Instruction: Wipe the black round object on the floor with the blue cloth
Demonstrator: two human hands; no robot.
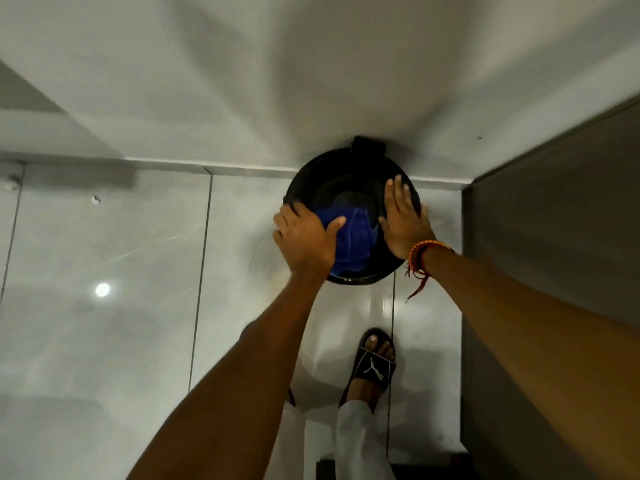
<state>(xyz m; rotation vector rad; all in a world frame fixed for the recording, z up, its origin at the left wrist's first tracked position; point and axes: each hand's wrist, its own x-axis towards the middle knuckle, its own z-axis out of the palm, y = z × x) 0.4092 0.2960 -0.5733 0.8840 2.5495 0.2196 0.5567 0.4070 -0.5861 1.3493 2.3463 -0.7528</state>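
Note:
A black round object (349, 174) stands on the tiled floor against the white wall, with a black block at its back edge. A blue cloth (353, 240) lies crumpled on its top, toward the near side. My left hand (304, 237) presses on the cloth's left part at the object's left rim, thumb stretched over the fabric. My right hand (403, 216) lies flat with fingers together on the object's right side, just beside the cloth. A red and orange thread band circles my right wrist.
A dark cabinet side (554, 254) rises close on the right of the object. My foot in a black slipper (375, 363) stands on the glossy grey floor tiles (104, 323) just behind. The white wall (311, 81) fills the far side.

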